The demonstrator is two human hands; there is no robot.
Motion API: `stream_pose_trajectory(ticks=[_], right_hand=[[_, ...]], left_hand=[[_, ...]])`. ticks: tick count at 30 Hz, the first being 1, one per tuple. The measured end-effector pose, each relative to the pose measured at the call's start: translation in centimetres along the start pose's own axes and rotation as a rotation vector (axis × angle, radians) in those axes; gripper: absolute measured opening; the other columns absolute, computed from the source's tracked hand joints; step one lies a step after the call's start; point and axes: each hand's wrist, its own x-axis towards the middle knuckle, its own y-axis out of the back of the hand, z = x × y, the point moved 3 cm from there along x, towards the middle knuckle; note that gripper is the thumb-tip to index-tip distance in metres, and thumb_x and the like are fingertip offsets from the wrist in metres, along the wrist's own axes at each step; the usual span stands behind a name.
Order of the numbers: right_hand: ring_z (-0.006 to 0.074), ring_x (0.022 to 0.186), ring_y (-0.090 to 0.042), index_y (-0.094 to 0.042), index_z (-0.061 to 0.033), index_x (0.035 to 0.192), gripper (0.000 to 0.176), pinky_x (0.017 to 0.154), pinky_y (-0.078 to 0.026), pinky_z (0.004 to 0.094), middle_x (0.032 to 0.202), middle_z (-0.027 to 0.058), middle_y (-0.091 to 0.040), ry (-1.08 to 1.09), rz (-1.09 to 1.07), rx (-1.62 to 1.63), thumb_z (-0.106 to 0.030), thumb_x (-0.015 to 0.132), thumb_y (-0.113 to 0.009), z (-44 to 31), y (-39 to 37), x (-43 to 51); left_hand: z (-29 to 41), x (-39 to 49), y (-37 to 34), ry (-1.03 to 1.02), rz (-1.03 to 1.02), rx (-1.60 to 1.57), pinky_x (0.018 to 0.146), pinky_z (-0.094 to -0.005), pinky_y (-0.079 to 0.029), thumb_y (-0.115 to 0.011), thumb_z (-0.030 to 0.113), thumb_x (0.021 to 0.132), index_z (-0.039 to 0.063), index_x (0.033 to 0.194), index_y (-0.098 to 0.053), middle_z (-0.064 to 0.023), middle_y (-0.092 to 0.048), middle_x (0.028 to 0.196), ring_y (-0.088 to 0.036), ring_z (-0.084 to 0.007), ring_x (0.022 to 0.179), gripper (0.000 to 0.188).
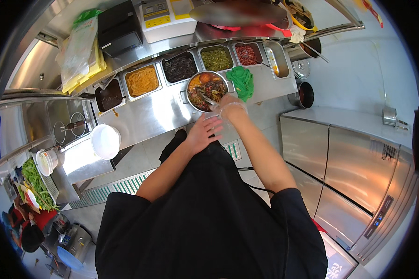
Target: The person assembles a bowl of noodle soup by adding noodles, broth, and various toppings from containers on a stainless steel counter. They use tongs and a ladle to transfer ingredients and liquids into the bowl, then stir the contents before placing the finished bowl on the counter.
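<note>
My right hand (227, 107), in a transparent plastic glove, grips metal tongs (208, 99). The tongs' far end dips into a steel pot (186, 98) with two side handles. Inside the pot is a mixed dish (207, 91) with red and dark bits and a round orange-brown piece (205, 77) near the far rim. My bare left hand (205, 134) hovers just on the near side of the pot, fingers apart and holding nothing. A green cloth (242, 83) lies beside the pot's right handle.
Steel pans of yellow strips (142, 82), dark shreds (179, 67), chopped greens (214, 58) and red bits (248, 55) line the steel counter (143, 120). White bowls (104, 141) stand left. A steel refrigerator (359, 153) is at right. Another person (31, 237) is at far lower left.
</note>
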Motion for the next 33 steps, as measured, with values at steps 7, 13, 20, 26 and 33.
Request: stream_pose_trajectory(ticks=[7, 13, 20, 26, 33], right_hand=[[0.0371, 0.114, -0.067, -0.072, 0.0005, 0.117, 0.074, 0.098, -0.052, 0.0443, 0.121, 0.024, -0.07, 0.16, -0.155, -0.124, -0.067, 0.086, -0.067, 0.2, 3.3, 0.7], [0.0337, 0.115, -0.068, -0.073, -0.0037, 0.119, 0.062, 0.097, -0.054, 0.0426, 0.126, 0.0185, -0.07, 0.124, -0.159, -0.214, -0.056, 0.086, -0.075, -0.3, 2.0, 0.5], [0.035, 0.105, -0.071, -0.073, -0.0011, 0.119, 0.056, 0.09, -0.054, 0.0484, 0.111, 0.022, -0.074, 0.276, -0.07, -0.014, -0.048, 0.089, -0.074, 2.7, -2.4, 4.0], [0.0208, 0.06, -0.06, -0.069, 0.0011, 0.118, 0.062, 0.056, -0.05, 0.0364, 0.073, 0.0093, -0.063, 0.177, -0.261, 0.587, -0.052, 0.087, -0.077, 6.3, -2.7, 2.6], [0.0081, 0.048, -0.04, -0.068, -0.0044, 0.118, 0.053, 0.042, -0.03, 0.027, 0.066, -0.0006, -0.05, 0.069, -0.357, 0.845, -0.049, 0.09, -0.076, 5.9, -0.8, 0.0]], left_hand=[[3.5, -5.1, 4.3, -0.224, 0.149, -0.075, 0.115, -0.0511, -0.038, -0.049, 0.053, 0.104, 0.009, 0.144, -0.05, -0.0098, -0.052, 0.149, -0.048, -0.0295, 0.134, 0.059], [3.2, -6.0, 7.2, -0.233, 0.293, -0.155, 0.108, -0.0472, -0.043, -0.054, 0.05, 0.103, 0.011, 0.134, -0.056, -0.0053, -0.061, 0.133, -0.056, -0.0231, 0.119, 0.05], [2.5, -5.5, 7.7, -0.228, 0.289, -0.117, 0.1, -0.0442, -0.049, -0.055, 0.049, 0.103, 0.011, 0.127, -0.057, -0.0053, -0.065, 0.122, -0.06, -0.0209, 0.109, 0.045], [1.9, -5.2, 7.5, -0.204, 0.285, -0.064, 0.099, -0.044, -0.049, -0.053, 0.049, 0.104, 0.007, 0.132, -0.054, -0.0065, -0.065, 0.123, -0.059, -0.0212, 0.11, 0.05], [1.9, -5.5, 7.6, -0.203, 0.283, -0.044, 0.097, -0.0433, -0.05, -0.053, 0.048, 0.104, 0.011, 0.125, -0.057, -0.0049, -0.066, 0.12, -0.061, -0.0199, 0.104, 0.043]])
